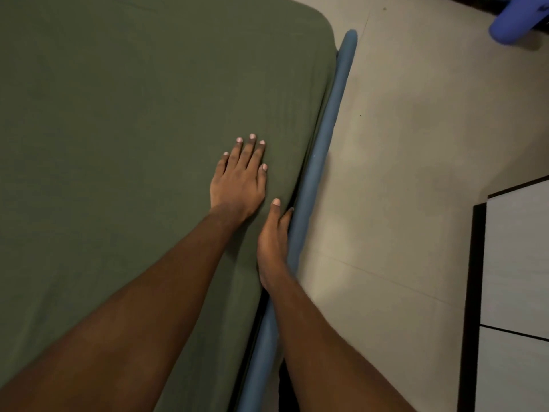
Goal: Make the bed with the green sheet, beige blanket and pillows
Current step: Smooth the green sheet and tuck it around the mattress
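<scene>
Green sheet (133, 99) taut; left hand (237, 179) flat, spread; right hand (271, 242) at edge, grip hidden

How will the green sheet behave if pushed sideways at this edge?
Probably floppy: the green sheet curves softly over the far corner. A push would likely bunch it, not slide it; faint wrinkles show near the blue rail. It lies smooth under the flat left hand, so expect little slack.
</scene>
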